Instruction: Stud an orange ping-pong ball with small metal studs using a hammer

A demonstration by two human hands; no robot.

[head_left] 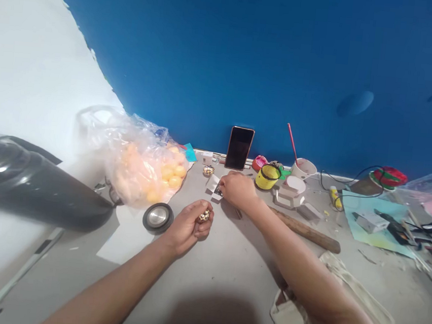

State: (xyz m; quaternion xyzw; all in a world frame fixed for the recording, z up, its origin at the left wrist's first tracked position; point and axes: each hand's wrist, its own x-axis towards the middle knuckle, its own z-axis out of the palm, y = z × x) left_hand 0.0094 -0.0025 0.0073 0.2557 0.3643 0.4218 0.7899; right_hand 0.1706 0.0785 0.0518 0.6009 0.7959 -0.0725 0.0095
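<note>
My left hand (pixel 190 227) is closed around a small gold-coloured ornament (pixel 203 216) with openwork or dark spots, held between thumb and fingers above the table. Farther forward, my right hand (pixel 239 189) reaches to a small open white box (pixel 213 184) with dark little pieces in it. Its fingers are pinched together at the box's right side, and whatever they hold is hidden. Just behind the box sits a similar round gold-and-dark ornament (pixel 208 171). A round black-rimmed metal disc (pixel 157 217) lies left of my left hand.
A phone (pixel 239 148) leans on the blue wall. Bagged orange balls (pixel 172 175) stand at left beside a dark cylinder (pixel 45 186). To the right are a yellow container (pixel 267 177), a white cup (pixel 304 168), a wooden stick (pixel 308 232) and a cloth bag (pixel 363 298).
</note>
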